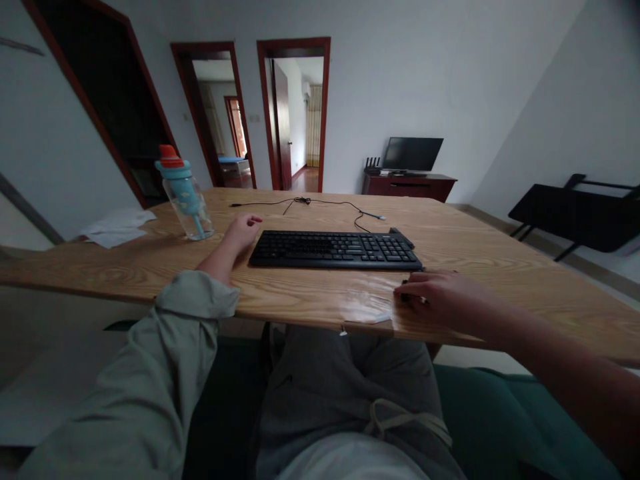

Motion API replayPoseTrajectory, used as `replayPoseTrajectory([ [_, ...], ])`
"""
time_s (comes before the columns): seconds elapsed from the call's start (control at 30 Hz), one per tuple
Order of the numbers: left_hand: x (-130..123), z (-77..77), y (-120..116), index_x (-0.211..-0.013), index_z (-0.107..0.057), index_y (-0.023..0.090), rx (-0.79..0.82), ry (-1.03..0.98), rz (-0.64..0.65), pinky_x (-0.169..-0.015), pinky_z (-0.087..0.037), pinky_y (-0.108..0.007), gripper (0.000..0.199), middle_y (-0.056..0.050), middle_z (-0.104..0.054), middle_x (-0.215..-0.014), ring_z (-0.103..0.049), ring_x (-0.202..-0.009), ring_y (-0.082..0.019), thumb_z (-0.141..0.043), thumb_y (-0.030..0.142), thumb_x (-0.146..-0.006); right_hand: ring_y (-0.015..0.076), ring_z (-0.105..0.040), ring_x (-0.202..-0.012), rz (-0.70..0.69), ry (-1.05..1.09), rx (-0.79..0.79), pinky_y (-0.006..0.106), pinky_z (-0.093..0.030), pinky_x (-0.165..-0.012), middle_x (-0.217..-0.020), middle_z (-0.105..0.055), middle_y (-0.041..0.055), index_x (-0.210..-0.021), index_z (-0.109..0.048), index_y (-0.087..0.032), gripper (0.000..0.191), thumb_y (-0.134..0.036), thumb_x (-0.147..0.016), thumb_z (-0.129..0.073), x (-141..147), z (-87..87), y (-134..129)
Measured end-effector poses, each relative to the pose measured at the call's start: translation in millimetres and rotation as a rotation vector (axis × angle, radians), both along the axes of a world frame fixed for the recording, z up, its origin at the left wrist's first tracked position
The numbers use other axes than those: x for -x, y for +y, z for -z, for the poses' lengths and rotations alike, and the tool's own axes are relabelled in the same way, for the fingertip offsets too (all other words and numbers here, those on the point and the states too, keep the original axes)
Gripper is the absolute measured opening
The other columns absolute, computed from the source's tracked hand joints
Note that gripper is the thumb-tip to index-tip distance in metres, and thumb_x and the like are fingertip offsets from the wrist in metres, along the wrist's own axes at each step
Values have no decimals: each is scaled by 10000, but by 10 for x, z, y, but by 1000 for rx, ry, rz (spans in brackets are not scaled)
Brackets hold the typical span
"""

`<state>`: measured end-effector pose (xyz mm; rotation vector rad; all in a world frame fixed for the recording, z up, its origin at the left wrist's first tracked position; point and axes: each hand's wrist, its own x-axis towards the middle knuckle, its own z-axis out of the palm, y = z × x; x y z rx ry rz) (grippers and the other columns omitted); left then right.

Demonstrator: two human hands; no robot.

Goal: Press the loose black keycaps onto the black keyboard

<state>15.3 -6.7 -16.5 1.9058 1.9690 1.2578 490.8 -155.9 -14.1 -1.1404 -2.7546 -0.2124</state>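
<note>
A black keyboard (335, 250) lies flat on the wooden table, its long front edge facing me. Just off its left end, my left hand (243, 230) rests on the tabletop, holding nothing, with its fingers loosely apart. My right hand (437, 297) is low over the table by the keyboard's front right corner. Its fingers are closed around a small dark object (405, 291), mostly hidden, whose kind I cannot make out. A slim black piece (401, 236) sits against the keyboard's back right corner.
Behind the keyboard stretches a thin black cable (330, 201), bunched in the middle. A clear bottle with a red and teal lid (186, 193) stands at the left, beside crumpled white paper (117, 227). Clear tape (367, 308) covers part of the table's (295, 293) front edge.
</note>
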Motion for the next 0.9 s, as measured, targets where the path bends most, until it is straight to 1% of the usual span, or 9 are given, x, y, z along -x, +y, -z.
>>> replayPoseTrajectory([
  [0.07,-61,-17,-25,-992,-689,158,-10,3,34,-739,-474,-270,210,-62,-702,-915,-611,-793,-166,-555,194,-834,170,-627,-713,-27,38,49,279,-444,-642,-883,-723,64,-992,-773,-248,243,-212,-867,-568,88,-25,80],
  [0.13,-205,-78,-148,-1014,-694,150,-55,36,103,-726,-473,-274,239,-70,-704,-924,-604,-773,-162,-551,217,-835,166,-605,-649,-21,93,120,279,-421,-599,-803,-713,60,-896,-774,-230,194,-290,-873,-590,248,-106,180],
  [0.27,-687,-236,-569,-1047,-707,159,-177,165,397,-661,-456,-253,297,-48,-698,-906,-570,-721,-139,-602,346,-841,130,-498,-520,19,233,294,272,-343,-534,-605,-624,21,-721,-721,-188,243,-311,-878,-583,818,-345,491],
  [0.37,-1040,-285,-782,-1027,-719,173,-196,192,539,-605,-435,-237,309,-31,-691,-851,-553,-675,-124,-673,390,-811,130,-490,-577,34,500,371,276,-363,-586,-664,-645,18,-806,-737,-141,280,-313,-896,-535,1310,-437,750],
  [0.47,-1213,-268,-789,-1072,-709,185,-256,150,511,-625,-451,-236,321,-24,-696,-862,-572,-690,-123,-698,367,-808,148,-547,-705,-6,825,450,275,-406,-677,-768,-676,27,-881,-742,-115,305,-311,-892,-509,1642,-398,920],
  [0.57,-1231,-255,-715,-1044,-719,187,-322,136,479,-693,-481,-250,251,-34,-712,-913,-617,-778,-140,-678,316,-832,149,-559,-732,-31,986,537,276,-418,-709,-757,-667,23,-838,-732,-110,317,-338,-880,-515,1737,-302,990],
  [0.67,-1229,-266,-685,-1057,-726,188,-338,179,514,-789,-501,-276,237,-47,-723,-992,-642,-888,-162,-652,288,-855,154,-560,-721,-23,1051,541,284,-429,-709,-711,-649,26,-762,-707,-113,362,-407,-875,-528,1688,-230,1016],
  [0.8,-1268,-252,-678,-1106,-718,182,-297,214,541,-853,-507,-302,266,-62,-723,-1025,-648,-918,-172,-626,260,-869,153,-596,-822,-73,1170,500,290,-458,-818,-868,-714,42,-897,-723,-126,245,-321,-833,-590,1638,-189,1032],
  [0.9,-1291,-211,-655,-1123,-697,186,-283,165,515,-812,-514,-282,277,-53,-726,-1019,-658,-891,-159,-626,234,-860,121,-572,-715,-20,1231,574,265,-472,-722,-846,-703,41,-957,-704,-113,224,-256,-814,-607,1659,-166,1028],
])
